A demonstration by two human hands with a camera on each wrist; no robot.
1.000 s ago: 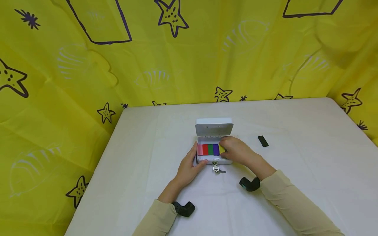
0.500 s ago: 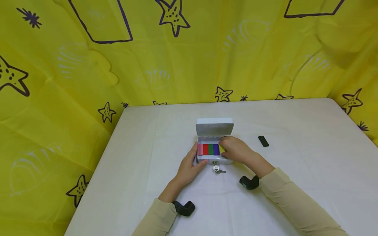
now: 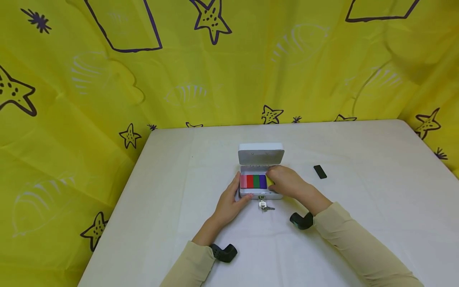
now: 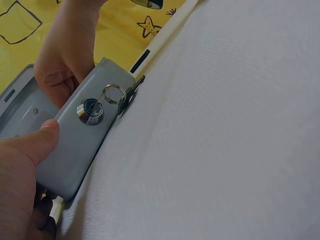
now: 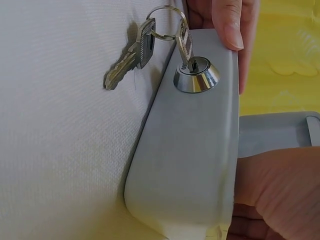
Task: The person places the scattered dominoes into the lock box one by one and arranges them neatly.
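A small white metal cash box (image 3: 275,196) stands on the table with its lid (image 3: 261,157) raised at the back. My left hand (image 3: 227,205) grips the front left corner, thumb over the front rim and fingers along the left side. Inside, pink (image 3: 243,181), red (image 3: 250,181), green (image 3: 256,181) and purple (image 3: 263,181) blocks lie side by side. At the right end of this row, my right hand (image 3: 288,182) pinches a yellow block (image 3: 269,181), partly hidden by the fingers. From the front lock (image 5: 197,77) hangs a ring with keys (image 5: 122,65), one inserted.
A small black rectangular object (image 3: 320,172) lies on the white-covered table (image 3: 186,171), right of the box. Behind the table hangs a yellow curtain (image 3: 236,79) with starfish drawings. Black wrist cameras, such as the left one (image 3: 224,253), jut inward from both wrists.
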